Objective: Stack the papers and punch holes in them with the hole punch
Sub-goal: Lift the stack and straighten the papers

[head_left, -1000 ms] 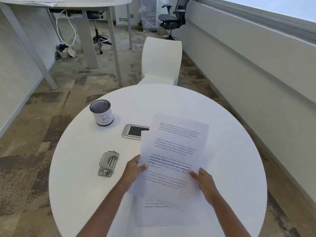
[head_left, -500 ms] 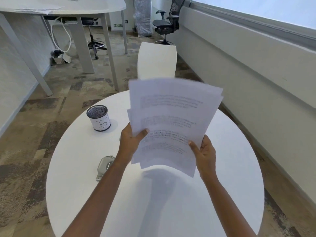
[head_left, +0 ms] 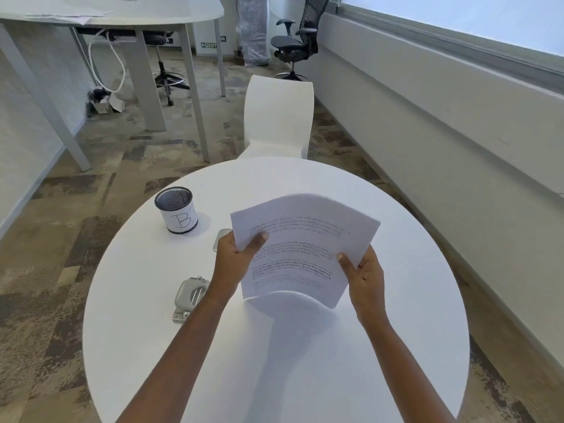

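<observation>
Several papers (head_left: 305, 248) are pinched at frame centre by left hand (head_left: 235, 257) and right hand (head_left: 363, 276), now brought lower toward the table (head_left: 305, 377), likely for squaring. The punch (head_left: 189, 296) is left untouched, centre-left.

It was an office: far beyond the fingers (head_left: 258, 239) stood a black mesh swivel chair (head_left: 294, 41) and a long grey desk (head_left: 152, 13); left of them lay a grey metal hole punch (head_left: 190, 296).
</observation>
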